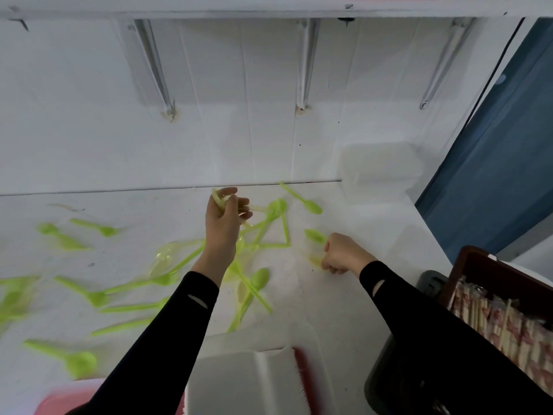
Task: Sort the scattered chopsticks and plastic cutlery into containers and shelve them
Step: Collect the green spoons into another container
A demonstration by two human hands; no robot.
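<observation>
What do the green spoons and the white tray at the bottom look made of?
Green spoons: thin plastic, translucent and glossy; the table shows through some. White tray: probably foam or moulded plastic, matte, with soft pressed ridges; blur leaves it open.

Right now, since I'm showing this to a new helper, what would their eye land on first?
Green plastic cutlery lies scattered over the white counter, thickest at left and centre. The left hand, up near the back wall, grips a few pieces, and the right hand curls round more lower right. A dark box of wrapped chopsticks sits at the right edge.
</observation>
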